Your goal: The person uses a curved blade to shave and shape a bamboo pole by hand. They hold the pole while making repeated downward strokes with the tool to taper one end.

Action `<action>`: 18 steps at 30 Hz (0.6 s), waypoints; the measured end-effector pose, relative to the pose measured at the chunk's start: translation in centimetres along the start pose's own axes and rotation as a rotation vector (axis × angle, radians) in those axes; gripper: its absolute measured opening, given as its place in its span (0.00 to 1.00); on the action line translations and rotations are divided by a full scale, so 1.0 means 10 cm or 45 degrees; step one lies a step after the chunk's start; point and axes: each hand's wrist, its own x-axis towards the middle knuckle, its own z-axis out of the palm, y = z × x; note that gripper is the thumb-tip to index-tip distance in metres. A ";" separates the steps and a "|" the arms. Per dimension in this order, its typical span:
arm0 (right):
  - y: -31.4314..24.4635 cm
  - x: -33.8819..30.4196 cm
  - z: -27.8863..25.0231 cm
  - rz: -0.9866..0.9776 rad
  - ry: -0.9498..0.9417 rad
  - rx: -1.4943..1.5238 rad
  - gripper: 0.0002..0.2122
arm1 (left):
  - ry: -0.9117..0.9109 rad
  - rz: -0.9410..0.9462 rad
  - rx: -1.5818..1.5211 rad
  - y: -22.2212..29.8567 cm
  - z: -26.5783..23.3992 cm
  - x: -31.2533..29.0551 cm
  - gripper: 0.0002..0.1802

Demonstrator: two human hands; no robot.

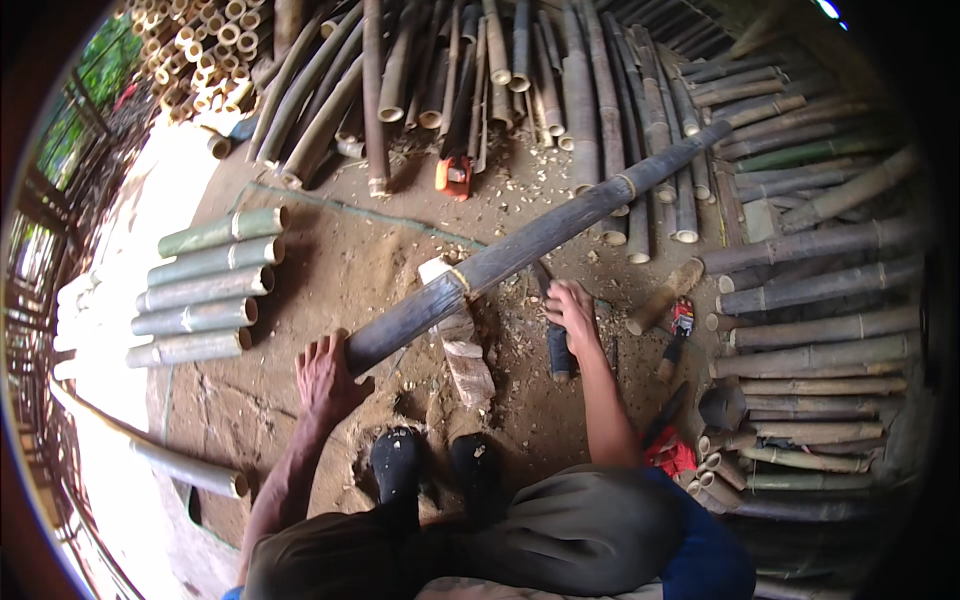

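Note:
A long dark bamboo pole (540,237) slants across the middle, crossing a pale notched wooden block (466,358). Its near end lies between the thumb and forefinger of my left hand (325,375), whose other fingers stretch out beyond it. On the ground right of the block is a long narrow tool with a dark handle (559,350), perhaps a knife. My right hand (572,312) is over the middle of this tool, fingers curled on it; its grip is partly hidden. The pole's far end rests on other poles.
Several cut bamboo lengths (205,285) lie in a row on the left, and another piece (195,470) below them. Bamboo stacks (820,330) fill the right and the back. An orange tool (454,176) sits among shavings; a red-and-black tool (682,318) lies right of my hand.

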 end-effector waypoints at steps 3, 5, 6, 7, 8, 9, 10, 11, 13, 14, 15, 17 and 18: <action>0.76 -0.20 -0.41 -0.455 0.232 -1.086 0.21 | -0.365 -0.103 -0.122 -0.29 0.04 0.29 0.36; 1.11 -0.41 -0.62 -0.362 0.210 -1.087 0.26 | -0.560 -0.118 -0.251 -0.28 0.06 0.42 0.35; 1.13 -0.46 -0.55 -0.355 0.212 -1.139 0.27 | -0.464 -0.070 -0.200 -0.30 0.14 0.34 0.36; 1.13 -0.50 -0.47 -0.354 0.212 -1.188 0.29 | -0.358 -0.017 -0.143 -0.34 0.24 0.27 0.37; 0.96 -0.61 -0.27 -0.383 0.220 -1.287 0.30 | -0.262 0.022 -0.071 -0.42 0.33 0.13 0.37; 0.84 -0.70 -0.10 -0.420 0.240 -1.377 0.31 | -0.151 0.009 -0.014 -0.47 0.35 -0.02 0.38; 0.86 -0.63 -0.14 -0.386 0.276 -1.424 0.32 | -0.029 0.037 0.014 -0.41 0.44 -0.05 0.39; 0.93 -0.54 -0.18 -0.349 0.313 -1.468 0.32 | 0.091 0.067 0.046 -0.40 0.50 -0.07 0.40; 0.96 -0.48 -0.37 -0.228 0.325 -1.559 0.31 | -0.010 0.023 -0.019 -0.27 0.44 -0.01 0.42; 0.99 -0.46 -0.53 -0.196 0.344 -1.446 0.29 | -0.061 0.018 -0.063 -0.17 0.39 0.07 0.43; 1.16 -0.39 -0.68 -0.169 0.331 -1.329 0.28 | -0.255 -0.048 -0.056 -0.17 0.26 0.16 0.43; 1.06 -0.58 -0.49 0.333 0.287 -0.548 0.20 | -0.593 -0.167 -0.280 -0.44 0.08 0.32 0.38; 1.10 -0.65 -0.34 0.413 0.211 -0.290 0.19 | -0.653 -0.190 -0.338 -0.55 -0.03 0.28 0.36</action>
